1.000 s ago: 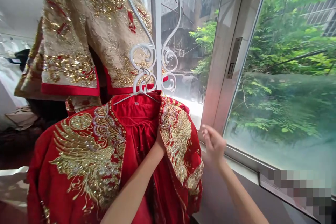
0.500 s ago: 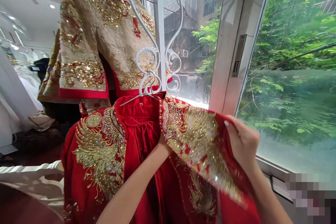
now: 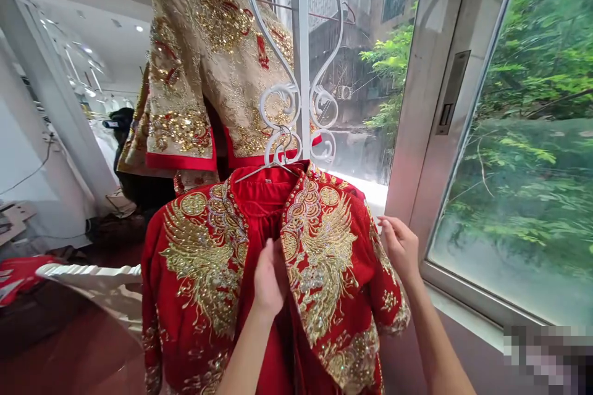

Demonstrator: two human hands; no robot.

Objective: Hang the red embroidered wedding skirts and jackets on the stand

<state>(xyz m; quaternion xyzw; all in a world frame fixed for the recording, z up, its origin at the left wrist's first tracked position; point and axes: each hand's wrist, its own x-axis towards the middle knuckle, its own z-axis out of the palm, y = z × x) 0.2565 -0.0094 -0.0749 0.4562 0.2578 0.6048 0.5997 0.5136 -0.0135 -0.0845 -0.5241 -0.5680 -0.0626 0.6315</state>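
A red jacket [image 3: 370, 278] with gold bird embroidery hangs on a thin metal hanger [image 3: 252, 171], its front parted over red cloth inside. My left hand [image 3: 270, 281] is at the parting, beside the embroidered edge on the right. Its fingers point upward and lie partly in shadow; no grip on the edge shows. Beside the sleeve on the right, close below the shoulder, is my right hand [image 3: 402, 245]. Its fingers are apart and partly bent, the tips near the sleeve, with nothing visible held.
The hanger hooks onto a white scrolled metal stand [image 3: 301, 62]. Behind it hangs a beige jacket [image 3: 185, 86] with gold sequins and red trim. A metal-framed window [image 3: 417, 154] borders the right side. White furniture with a ridged edge [image 3: 92, 270] stands at lower left.
The jacket's right-hand front panel, pulled outward and lifted before, now hangs down. My right hand has let go of it, and my left hand has come out from behind it to the parting.
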